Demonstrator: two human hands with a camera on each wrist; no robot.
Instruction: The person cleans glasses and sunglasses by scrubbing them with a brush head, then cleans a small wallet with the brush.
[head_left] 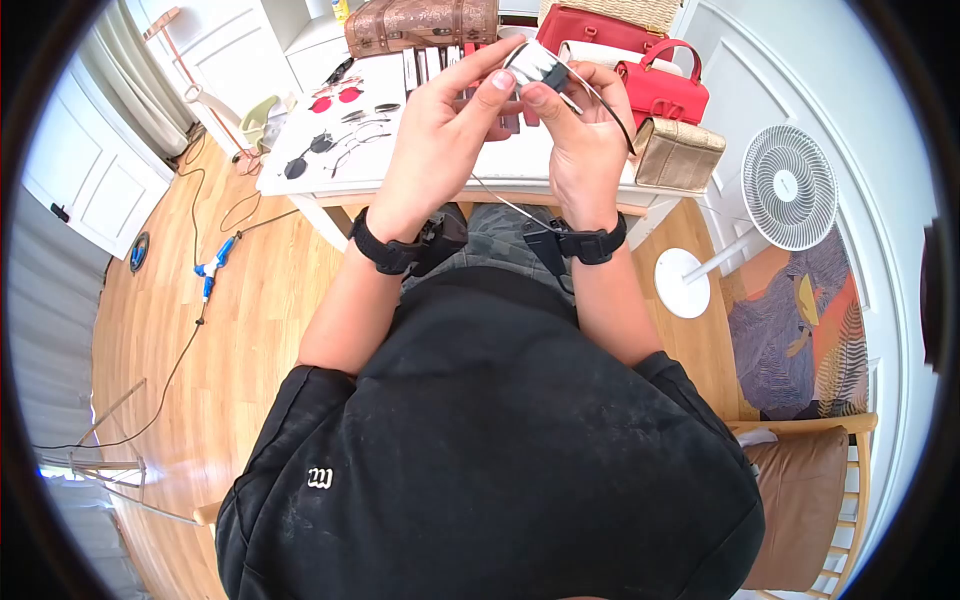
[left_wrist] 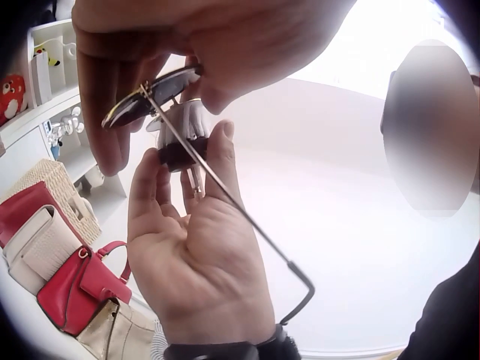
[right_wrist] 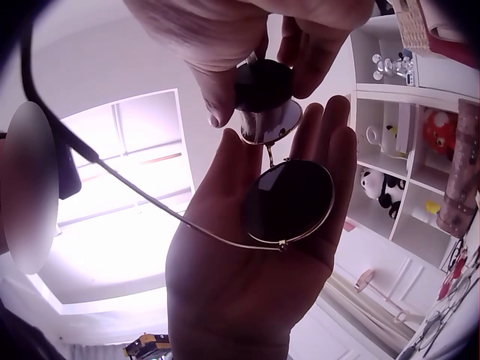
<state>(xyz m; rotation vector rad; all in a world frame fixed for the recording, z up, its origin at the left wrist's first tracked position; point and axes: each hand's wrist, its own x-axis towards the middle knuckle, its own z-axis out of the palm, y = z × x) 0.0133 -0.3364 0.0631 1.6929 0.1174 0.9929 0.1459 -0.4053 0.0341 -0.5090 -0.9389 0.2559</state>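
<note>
Both hands are raised together above the near part of the white table. My left hand (head_left: 436, 135) pinches thin-framed round sunglasses (right_wrist: 291, 201), its fingers lying behind the dark lens. One wire temple (left_wrist: 232, 199) with a dark tip stretches out past the hands. In my right hand (head_left: 588, 145), thumb and fingers grip a small rounded piece (left_wrist: 184, 127), shiny silver with a black band. This piece overlaps the area of the other lens, close by the bridge; I cannot tell whether it is pressed on that lens. The fingers hide part of the frame.
Several sunglasses and eyeglasses (head_left: 350, 95) lie on the table (head_left: 375, 170) to the left. A brown patterned case (head_left: 420, 25) stands at the back, with a red handbag (head_left: 665, 90) and gold purse (head_left: 680, 155) on the right. A white fan (head_left: 790, 187) stands beside the table.
</note>
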